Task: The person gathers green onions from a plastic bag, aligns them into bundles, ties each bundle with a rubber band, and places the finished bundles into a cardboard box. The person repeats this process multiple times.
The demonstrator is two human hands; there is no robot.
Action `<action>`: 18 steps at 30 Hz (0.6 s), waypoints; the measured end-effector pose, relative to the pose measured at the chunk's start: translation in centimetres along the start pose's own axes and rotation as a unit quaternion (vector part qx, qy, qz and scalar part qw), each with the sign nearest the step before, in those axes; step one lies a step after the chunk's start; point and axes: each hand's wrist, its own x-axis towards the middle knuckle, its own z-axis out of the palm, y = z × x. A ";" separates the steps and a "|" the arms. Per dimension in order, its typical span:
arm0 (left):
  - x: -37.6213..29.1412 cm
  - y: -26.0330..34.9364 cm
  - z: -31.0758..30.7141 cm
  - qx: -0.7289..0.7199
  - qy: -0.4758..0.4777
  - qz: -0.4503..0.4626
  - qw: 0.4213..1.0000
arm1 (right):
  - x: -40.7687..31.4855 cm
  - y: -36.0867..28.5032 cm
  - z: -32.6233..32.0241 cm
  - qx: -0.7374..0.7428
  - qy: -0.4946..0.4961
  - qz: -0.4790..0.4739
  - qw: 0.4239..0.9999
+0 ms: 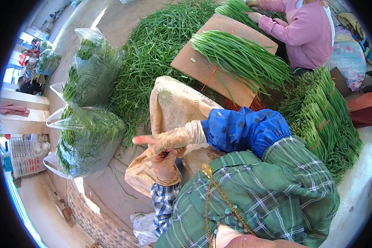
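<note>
My right hand point(175, 138), in a stained thin glove below a blue sleeve cover, lies across my left hand point(166, 167), gloved too, below a blue and white checked cuff. They touch over a tan patterned cloth point(173, 102) on my lap. A reddish fingertip, blurred, sticks out to the left. Something small and dark shows between the hands; whether either grips it I cannot tell. Beyond them, a loose bundle of long green leaves, like garlic chives point(241, 59), rests on a brown board point(189, 63) with red ties point(210, 77) on it.
Several tied green bundles point(321, 121) are stacked at the right. A heap of loose leaves point(152, 46) lies behind the cloth. Filled clear plastic bags point(93, 136) stand at the left. At the upper right, a co-worker in a pink top point(310, 34) handles more leaves point(235, 12).
</note>
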 end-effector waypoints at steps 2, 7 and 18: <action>-0.6 -0.9 -0.6 -0.027 -0.020 -0.056 0.998 | 0.7 2.1 -1.8 0.047 -0.053 -0.022 0.997; -0.7 -0.3 0.0 0.006 -0.085 -0.098 0.992 | -0.2 2.3 -2.1 -0.023 -0.049 0.069 0.996; 8.7 -2.3 2.7 0.147 -0.148 -0.120 0.971 | -11.7 -6.7 -11.3 -0.647 0.503 -0.168 0.547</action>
